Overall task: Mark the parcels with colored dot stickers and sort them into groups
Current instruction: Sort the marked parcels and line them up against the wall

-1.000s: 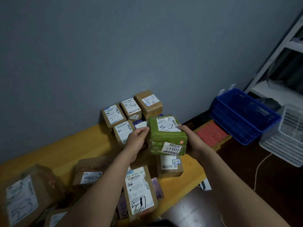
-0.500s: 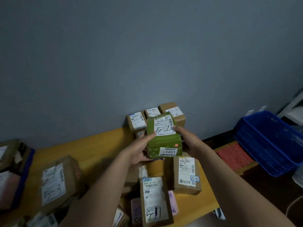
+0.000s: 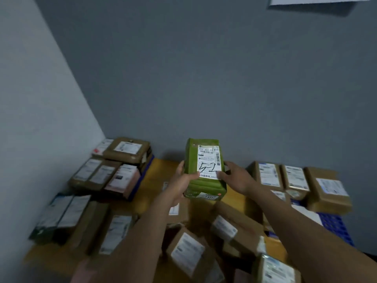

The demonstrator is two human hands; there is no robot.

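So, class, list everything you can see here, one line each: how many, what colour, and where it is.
green parcel: one, green with a white label marked 5-2, held up at centre
orange dot sticker: one, orange, on the green parcel's near end
brown parcels: many, brown with white labels, stacked in the left corner, in a row at right, piled in front
table: one, yellow, under the parcels
blue basket: one partly seen, blue, right, beneath parcels
white sheet: one, white, on the wall, top right
left hand: one, grips the green parcel's left side
right hand: one, grips its right side
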